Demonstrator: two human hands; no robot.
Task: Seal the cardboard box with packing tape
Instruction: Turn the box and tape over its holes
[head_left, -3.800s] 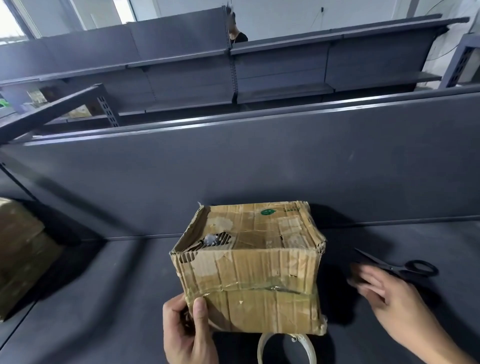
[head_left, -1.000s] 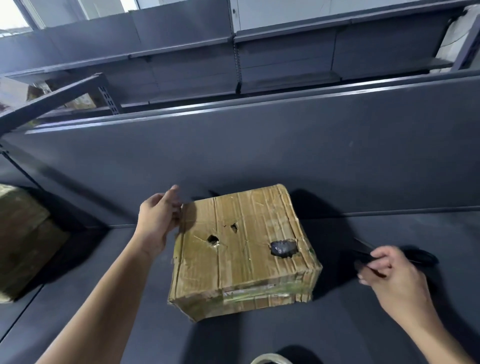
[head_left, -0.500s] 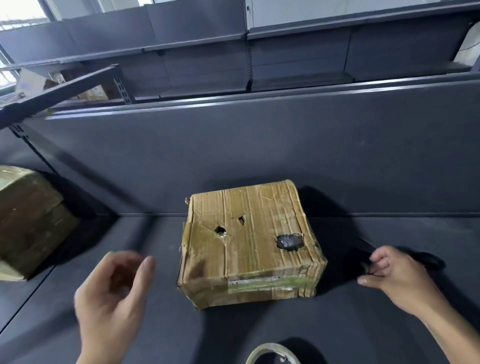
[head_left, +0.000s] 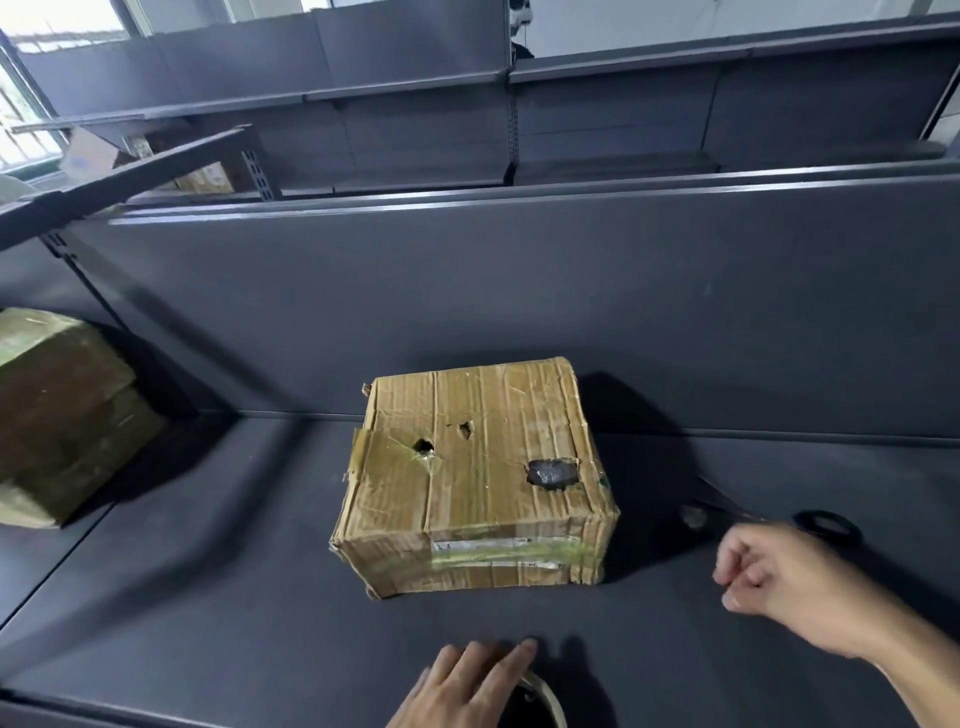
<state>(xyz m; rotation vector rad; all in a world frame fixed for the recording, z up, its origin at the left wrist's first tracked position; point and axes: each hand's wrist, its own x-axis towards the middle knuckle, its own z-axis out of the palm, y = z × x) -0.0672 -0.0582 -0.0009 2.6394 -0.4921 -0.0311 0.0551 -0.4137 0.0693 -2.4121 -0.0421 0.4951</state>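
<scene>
From the head view, the box (head_left: 475, 475) sits flat on the dark shelf (head_left: 208, 597), roughly in front of me, with a broad face turned up so a strip can be laid across it. That face is battered: two small holes and a bigger torn patch with something dark showing through, and old tape wrapping the near side.

My left hand (head_left: 462, 686) is down at the near edge, fingers spread and flat, lying over the tape roll (head_left: 545, 699); I have not closed on it, so I judge I am reaching to pick it up. The roll lies close to me, well short of the box, handy for that hand.

My right hand (head_left: 779, 577) hovers loosely curled to the right of the box, fingers bent in; whether it pinches anything I cannot tell. The scissors (head_left: 769, 514) lie just beyond it on the shelf, near enough to grab when the strip needs cutting.

A second box (head_left: 62, 415) stands well apart at the left. The back panel (head_left: 519, 291) rises close behind the box, which may cramp wrapping tape over the far edge. Nothing lies between my hands and the box
</scene>
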